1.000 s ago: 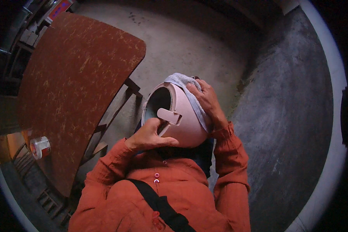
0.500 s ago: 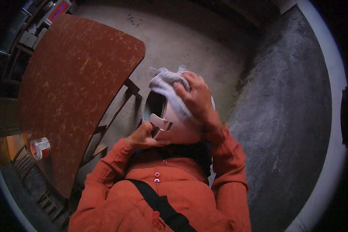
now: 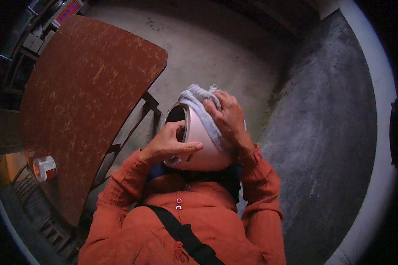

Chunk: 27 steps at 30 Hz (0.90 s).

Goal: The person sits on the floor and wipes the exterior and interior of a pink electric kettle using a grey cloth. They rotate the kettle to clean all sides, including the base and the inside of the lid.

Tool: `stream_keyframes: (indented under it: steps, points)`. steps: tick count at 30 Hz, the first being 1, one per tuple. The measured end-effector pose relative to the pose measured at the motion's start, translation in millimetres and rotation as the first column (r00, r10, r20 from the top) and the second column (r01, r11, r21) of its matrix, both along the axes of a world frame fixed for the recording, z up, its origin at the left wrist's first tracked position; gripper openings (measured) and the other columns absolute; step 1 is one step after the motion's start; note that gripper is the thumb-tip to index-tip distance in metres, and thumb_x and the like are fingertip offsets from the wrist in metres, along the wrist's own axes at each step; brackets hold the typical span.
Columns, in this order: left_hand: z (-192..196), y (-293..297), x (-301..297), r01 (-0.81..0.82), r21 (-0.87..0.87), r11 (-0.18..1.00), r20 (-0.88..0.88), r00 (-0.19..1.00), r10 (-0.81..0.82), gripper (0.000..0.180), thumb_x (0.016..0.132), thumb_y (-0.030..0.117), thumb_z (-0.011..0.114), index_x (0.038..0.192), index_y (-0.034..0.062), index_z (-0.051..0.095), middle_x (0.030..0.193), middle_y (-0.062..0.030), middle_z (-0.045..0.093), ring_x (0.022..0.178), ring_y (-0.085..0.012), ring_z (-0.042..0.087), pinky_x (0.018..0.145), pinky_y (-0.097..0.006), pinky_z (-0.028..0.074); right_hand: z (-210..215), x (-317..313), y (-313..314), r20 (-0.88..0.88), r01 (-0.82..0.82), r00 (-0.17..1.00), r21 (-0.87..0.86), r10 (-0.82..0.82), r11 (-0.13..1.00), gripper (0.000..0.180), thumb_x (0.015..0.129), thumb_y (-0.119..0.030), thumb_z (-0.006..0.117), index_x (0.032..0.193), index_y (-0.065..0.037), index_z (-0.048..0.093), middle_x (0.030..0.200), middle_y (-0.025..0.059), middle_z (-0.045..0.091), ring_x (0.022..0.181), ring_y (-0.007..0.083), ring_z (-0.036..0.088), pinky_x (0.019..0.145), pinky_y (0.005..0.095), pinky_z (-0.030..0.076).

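Pink helmet under the cloth, wiping partway done

Pink helmet [image 3: 199, 152] sits against your chest, just right of the rust-brown table [image 3: 84, 88], its dark opening turned toward that table. Your left hand [image 3: 170, 143] grips the helmet's rim, fingers curled over the edge and thumb laid along the shell. Your right hand [image 3: 227, 119] presses a pale grey cloth [image 3: 203, 110] flat against the top of the shell, fingers spread and closed on the cloth. By the look of it, only the upper band lies under the cloth; the lower shell and the inside look untouched. A small red-and-white can [image 3: 44, 168] stands at the table's near edge, well apart from the helmet.
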<state>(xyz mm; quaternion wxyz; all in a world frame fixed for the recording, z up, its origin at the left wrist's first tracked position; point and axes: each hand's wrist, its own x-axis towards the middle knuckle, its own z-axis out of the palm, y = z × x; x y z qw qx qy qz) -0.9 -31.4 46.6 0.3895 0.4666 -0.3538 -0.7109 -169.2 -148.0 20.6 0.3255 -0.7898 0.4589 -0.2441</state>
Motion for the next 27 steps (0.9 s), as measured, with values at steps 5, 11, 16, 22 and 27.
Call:
stream_keyframes:
  steps: [5,11,16,22,27]
  points:
    - [-18.6,21.5,9.9,-0.044,-0.15,0.988,0.052,0.997,0.052,0.042,0.076,0.013,0.079,0.11,-0.0032,0.059,0.083,-0.0028,0.065,0.077,-0.0119,0.061,0.068,-0.027,0.05,28.6,4.8,61.3,0.019,-0.079,0.995,-0.428,0.096,0.9,0.04,0.076,-0.024,0.069,0.113,-0.009,0.065,0.125,0.02,0.057,0.113,0.0412,0.052,0.096,0.0493,0.04]
    - [-46.3,36.9,23.9,0.222,-0.21,0.952,0.233,0.957,-0.171,0.05,0.074,0.022,0.081,0.114,-0.0004,0.061,0.09,-0.0089,0.069,0.094,-0.0165,0.062,0.084,-0.032,0.049,26.4,22.3,37.5,0.048,-0.174,0.979,-0.326,0.2,0.929,0.037,0.076,-0.026,0.068,0.109,-0.008,0.066,0.124,0.0203,0.057,0.111,0.0404,0.054,0.095,0.0477,0.043]
    - [-24.9,35.0,22.7,0.309,-0.311,0.899,0.374,0.909,-0.183,0.049,0.073,0.019,0.082,0.114,0.0009,0.062,0.093,-0.0094,0.071,0.088,-0.0116,0.064,0.079,-0.03,0.051,-24.5,16.8,-40.5,-0.052,-0.181,0.969,0.507,0.24,0.843,0.05,0.084,-0.046,0.054,0.112,-0.007,0.068,0.108,0.0181,0.067,0.103,0.0364,0.061,0.09,0.04,0.047]
    - [-26.8,38.4,29.1,0.269,-0.258,0.928,0.265,0.943,-0.2,0.042,0.073,0.017,0.081,0.108,-0.0007,0.064,0.092,-0.0079,0.071,0.086,-0.009,0.062,0.077,-0.028,0.05,-13.2,-15.6,-7.1,-0.016,-0.063,0.997,0.282,0.07,0.957,0.042,0.082,-0.037,0.061,0.112,-0.008,0.068,0.114,0.0166,0.065,0.107,0.0356,0.059,0.092,0.0413,0.045]
    - [-29.5,34.4,32.7,0.326,-0.303,0.895,0.308,0.923,-0.232,0.041,0.077,0.016,0.078,0.111,-0.0012,0.062,0.094,-0.009,0.071,0.087,-0.0092,0.063,0.077,-0.028,0.052,14.9,-13.5,60.1,-0.033,-0.024,0.999,-0.454,0.01,0.891,0.039,0.077,-0.03,0.069,0.111,-0.01,0.066,0.129,0.0158,0.055,0.118,0.0351,0.05,0.097,0.0453,0.04]
